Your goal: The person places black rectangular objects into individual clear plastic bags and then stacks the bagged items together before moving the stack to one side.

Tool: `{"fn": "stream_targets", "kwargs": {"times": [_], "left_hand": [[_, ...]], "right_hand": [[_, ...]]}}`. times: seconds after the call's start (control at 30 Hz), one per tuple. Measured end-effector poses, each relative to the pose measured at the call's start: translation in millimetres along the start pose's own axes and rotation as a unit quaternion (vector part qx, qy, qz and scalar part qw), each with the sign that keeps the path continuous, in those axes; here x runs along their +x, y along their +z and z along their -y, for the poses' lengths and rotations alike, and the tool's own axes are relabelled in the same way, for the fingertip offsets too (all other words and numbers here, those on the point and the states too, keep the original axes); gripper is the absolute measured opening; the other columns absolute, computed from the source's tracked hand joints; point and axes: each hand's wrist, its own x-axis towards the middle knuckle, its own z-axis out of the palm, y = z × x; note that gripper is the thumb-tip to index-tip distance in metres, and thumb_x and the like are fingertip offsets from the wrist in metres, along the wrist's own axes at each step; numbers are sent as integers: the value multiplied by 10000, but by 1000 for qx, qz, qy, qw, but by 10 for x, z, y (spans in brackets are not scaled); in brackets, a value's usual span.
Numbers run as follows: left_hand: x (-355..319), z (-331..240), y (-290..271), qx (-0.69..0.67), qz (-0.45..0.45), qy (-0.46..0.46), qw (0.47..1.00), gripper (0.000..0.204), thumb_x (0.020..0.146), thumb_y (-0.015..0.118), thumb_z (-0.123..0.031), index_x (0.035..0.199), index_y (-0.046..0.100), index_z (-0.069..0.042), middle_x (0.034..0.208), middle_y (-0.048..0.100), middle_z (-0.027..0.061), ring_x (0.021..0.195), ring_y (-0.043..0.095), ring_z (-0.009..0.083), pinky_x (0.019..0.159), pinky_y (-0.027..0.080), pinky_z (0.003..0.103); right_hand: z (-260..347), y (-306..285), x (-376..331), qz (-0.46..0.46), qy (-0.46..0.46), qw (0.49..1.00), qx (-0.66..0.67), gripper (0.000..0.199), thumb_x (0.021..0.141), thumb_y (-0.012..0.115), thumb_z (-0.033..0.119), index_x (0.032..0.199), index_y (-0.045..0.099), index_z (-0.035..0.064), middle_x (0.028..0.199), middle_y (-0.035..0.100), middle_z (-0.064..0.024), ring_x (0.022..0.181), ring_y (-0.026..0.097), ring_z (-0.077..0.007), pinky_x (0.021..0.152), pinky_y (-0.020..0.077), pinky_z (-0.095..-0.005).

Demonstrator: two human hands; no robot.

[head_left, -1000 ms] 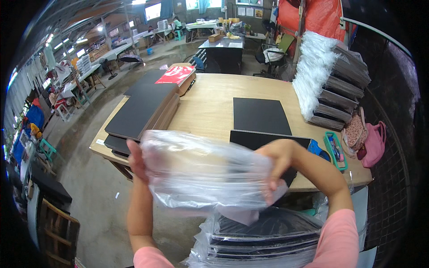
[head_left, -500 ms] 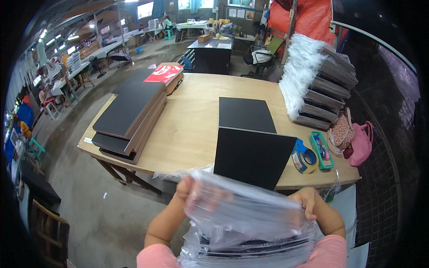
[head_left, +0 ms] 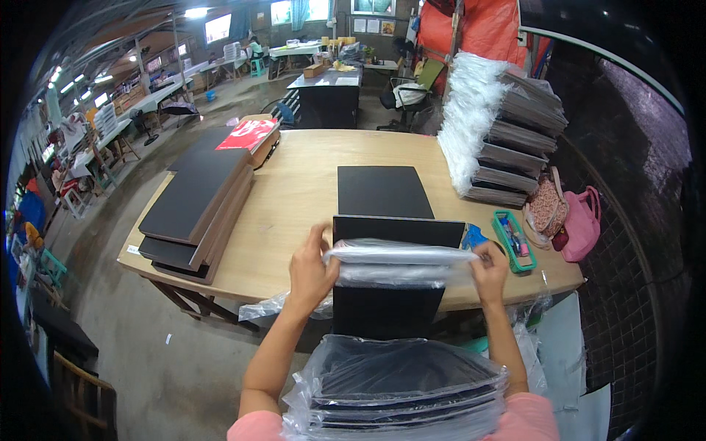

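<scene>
My left hand (head_left: 312,270) and my right hand (head_left: 489,272) grip the two ends of a clear plastic bag (head_left: 401,262), stretched flat across the top of a black board (head_left: 390,283) that stands upright at the near edge of the wooden table (head_left: 294,198). The bag's mouth sits over the board's upper edge. A second black board (head_left: 382,191) lies flat on the table behind it. Below my arms lies a stack of bagged black boards (head_left: 401,386).
Long dark boards (head_left: 195,198) are stacked at the table's left, with a red packet (head_left: 246,134) behind them. A tall pile of bagged boards (head_left: 500,132) stands at the right. A teal tray (head_left: 512,239), blue tape and pink bags (head_left: 570,217) lie by the right edge.
The bag, held open low near my lap half a second ago, has been lifted forward onto the top of the upright black board. Both hands moved up with it.
</scene>
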Motion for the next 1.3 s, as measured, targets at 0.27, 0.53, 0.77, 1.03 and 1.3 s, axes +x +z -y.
{"fn": "stream_targets", "kwargs": {"times": [0.27,0.53,0.77,1.03,1.3], "left_hand": [[-28,-179,-182,179,-30,76,980,717,625,662,12,1280,552,-259,999,513,52,582,541,199,532,431,345],[-284,-282,-533,147,28,192,970,448,693,705,-126,1134,656,-184,965,533,10,532,459,101,518,363,260],[53,32,-542,-426,400,-427,690,194,833,656,-216,948,700,-67,716,618,-4,540,487,84,466,344,218],[-1135,898,-151,-485,410,-519,572,84,895,594,-191,855,626,-124,644,541,-63,492,430,26,435,348,168],[-2380,1297,546,-306,249,-486,780,340,860,641,-397,787,613,-66,567,472,-20,485,417,72,403,286,235]], "right_hand": [[115,188,-16,-53,-297,907,-295,571,676,557,-63,1226,594,86,1099,476,-156,681,555,-198,618,432,-289],[344,29,-391,-29,-293,925,-239,400,655,540,-76,1017,683,15,902,571,-125,639,563,-190,551,415,-259],[882,-386,44,283,319,899,101,122,758,612,64,754,670,-44,685,621,-72,573,544,-138,541,415,-252],[-274,-495,-1007,165,405,812,387,172,803,655,144,895,668,0,1065,628,-129,997,573,-206,839,444,-312],[-1009,-254,-1456,314,483,801,162,145,859,598,105,740,601,21,763,527,23,713,488,-54,624,390,-232]]}}
